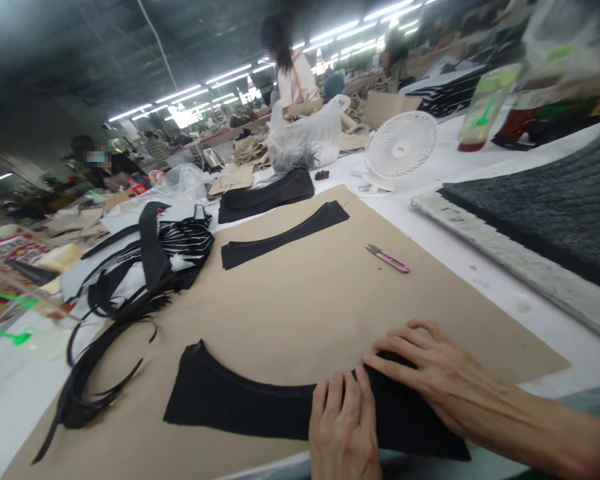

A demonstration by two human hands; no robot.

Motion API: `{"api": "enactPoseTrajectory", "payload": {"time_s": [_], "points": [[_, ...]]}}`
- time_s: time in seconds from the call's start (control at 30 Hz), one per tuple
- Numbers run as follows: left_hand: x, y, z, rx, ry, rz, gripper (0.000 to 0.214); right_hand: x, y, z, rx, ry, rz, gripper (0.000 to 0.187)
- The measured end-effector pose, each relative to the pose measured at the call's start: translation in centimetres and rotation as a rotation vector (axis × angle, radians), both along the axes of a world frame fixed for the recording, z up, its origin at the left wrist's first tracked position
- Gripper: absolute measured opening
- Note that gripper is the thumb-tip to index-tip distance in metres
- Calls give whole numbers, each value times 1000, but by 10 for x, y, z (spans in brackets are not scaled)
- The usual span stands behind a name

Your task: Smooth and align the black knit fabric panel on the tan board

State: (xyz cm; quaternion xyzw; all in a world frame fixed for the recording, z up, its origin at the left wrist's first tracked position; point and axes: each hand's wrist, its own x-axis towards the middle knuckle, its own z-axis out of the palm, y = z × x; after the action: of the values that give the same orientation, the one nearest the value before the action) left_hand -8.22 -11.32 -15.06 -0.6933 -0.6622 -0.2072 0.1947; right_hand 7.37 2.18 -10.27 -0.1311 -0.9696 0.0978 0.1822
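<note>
A curved black fabric piece (250, 403) lies along the near edge of a brown paper sheet (290, 313). My left hand (344, 427) rests palm down on its middle, fingers stretched forward to the inner curved edge. Farther right, my right hand (430, 373) lies over the piece's upper edge with fingers apart and slightly bent. Its fingertips touch the cloth and paper beside that edge. Neither hand visibly grips anything. Beyond them is a pair of pink-handled thread snips (387, 259). A second curved black piece (285, 233) lies at the far side of the paper.
Black strips (87, 393) and striped scraps (180, 247) lie at left. Behind the paper are a black fabric stack (265, 197), a white fan (400, 147) and a plastic bag (305, 140). A dark padded board (545, 193) and bottle (487, 110) stand right. People work farther back.
</note>
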Motion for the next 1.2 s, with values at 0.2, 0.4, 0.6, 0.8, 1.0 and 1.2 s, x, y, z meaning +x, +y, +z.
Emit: {"api": "enactPoseTrajectory", "payload": {"time_s": [0.2,0.4,0.6,0.8,1.0,1.2], "points": [[-12,-10,16,-11,-348,-5,39,0,10,-24,220,13,98,51],[-79,-46,23,1,-404,162,35,-4,12,-12,248,34,70,50],[-95,-58,18,28,-326,180,37,-42,-17,6,78,45,108,51],[-105,-55,29,63,-327,271,31,-80,-42,12,-188,13,168,52],[-117,-61,25,-90,-278,140,40,-103,-56,-4,-207,52,186,61],[-122,-64,26,-124,-196,90,42,-107,-62,-14,37,183,121,51]]}}
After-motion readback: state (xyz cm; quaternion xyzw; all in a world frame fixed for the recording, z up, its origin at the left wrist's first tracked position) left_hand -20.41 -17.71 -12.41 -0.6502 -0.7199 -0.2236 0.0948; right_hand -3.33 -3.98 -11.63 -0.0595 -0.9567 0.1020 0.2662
